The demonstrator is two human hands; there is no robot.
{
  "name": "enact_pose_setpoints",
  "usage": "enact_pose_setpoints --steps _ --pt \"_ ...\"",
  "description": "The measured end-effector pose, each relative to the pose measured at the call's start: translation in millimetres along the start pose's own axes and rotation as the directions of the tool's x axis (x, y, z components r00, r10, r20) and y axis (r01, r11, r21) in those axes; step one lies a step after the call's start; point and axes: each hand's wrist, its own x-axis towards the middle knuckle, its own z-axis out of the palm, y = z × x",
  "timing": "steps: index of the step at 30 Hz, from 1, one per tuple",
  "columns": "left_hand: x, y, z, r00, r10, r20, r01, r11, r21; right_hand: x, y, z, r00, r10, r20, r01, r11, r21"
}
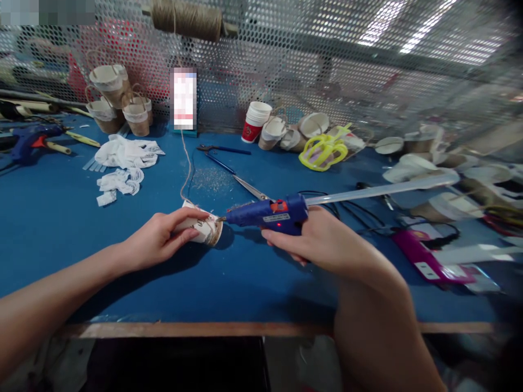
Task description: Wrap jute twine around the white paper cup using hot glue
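My left hand is closed around a white paper cup lying on its side, its base end facing right. Jute twine is wound around that end, and a strand runs up from the cup toward a spool. My right hand grips a blue hot glue gun with a red light lit on its body. The gun's metal nozzle points left and meets or nearly meets the cup near the twine. A long clear glue stick sticks out of the gun's back.
Scissors and blue-handled pliers lie beyond the cup. White fabric scraps and another glue gun are at left. Stacked paper cups, twine-wrapped baskets and a phone stand by the mesh. A purple power strip lies right.
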Motion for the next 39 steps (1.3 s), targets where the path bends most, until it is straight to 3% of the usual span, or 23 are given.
enact_pose_setpoints --steps 20,39 --pt "0.4 1.7 -0.8 0.999 -0.003 0.033 0.003 1.0 0.016 0.8 1.7 -0.2 0.999 -0.033 0.012 0.032 0.998 0.051" --pt "-0.7 1.6 -0.6 0.999 0.003 0.038 -0.003 1.0 0.021 -3.8 0.1 -2.9 0.999 0.019 0.033 -0.021 0.998 0.068"
